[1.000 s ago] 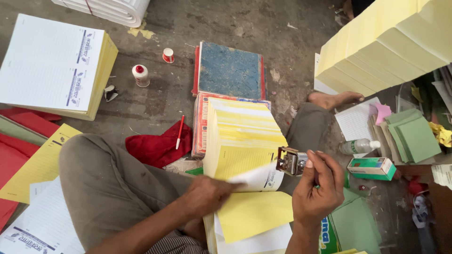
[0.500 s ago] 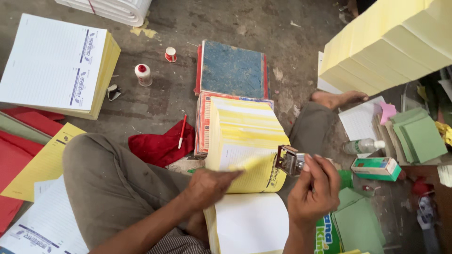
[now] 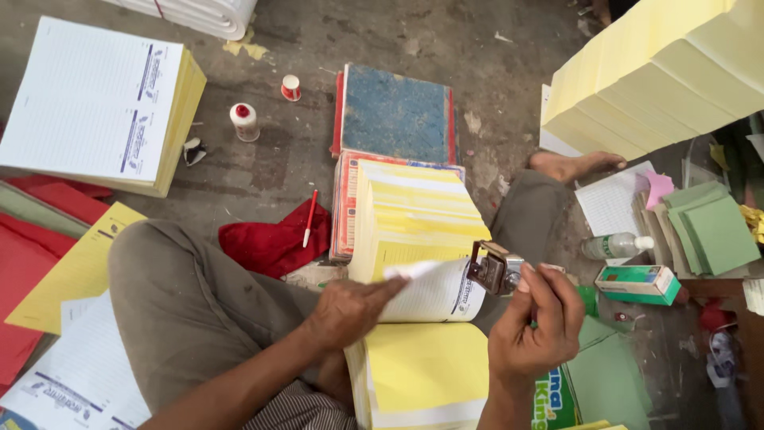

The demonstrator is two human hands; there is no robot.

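- The person sits cross-legged on the floor (image 3: 263, 151), with a thick pad of yellow and white forms (image 3: 414, 239) propped against one knee.
- The left hand (image 3: 350, 312) has its fingers stretched forward and pinched on the edge of a white lined sheet (image 3: 434, 291), which is lifted and curling over.
- The right hand (image 3: 537, 330) is closed around a small metal stamping device (image 3: 495, 271), thumb on top, its head touching the right edge of the lifted sheet.
- Below both hands lie the sheets already turned down (image 3: 426, 374), a yellow one uppermost.
- Judging by this, the step in hand is turning one leaf and marking it at its corner.
- The next move calls for the sheet to be laid flat and held, so that the device meets the same corner spot squarely; a curled sheet could take a skewed mark.
- Just behind the pad lie two old bound books (image 3: 394, 119), one blue-covered, one with a red-patterned edge.
- A red cloth (image 3: 270, 243) with a red pen (image 3: 307, 219) on it lies near the left knee.
- Further left stand a small white bottle with a red top (image 3: 244, 121) and a large stack of printed forms (image 3: 95, 103).
- To the right are a tall yellow paper stack (image 3: 660, 72), a clear plastic bottle (image 3: 614, 246), a green box (image 3: 637, 283) and green card sheets (image 3: 712, 227).
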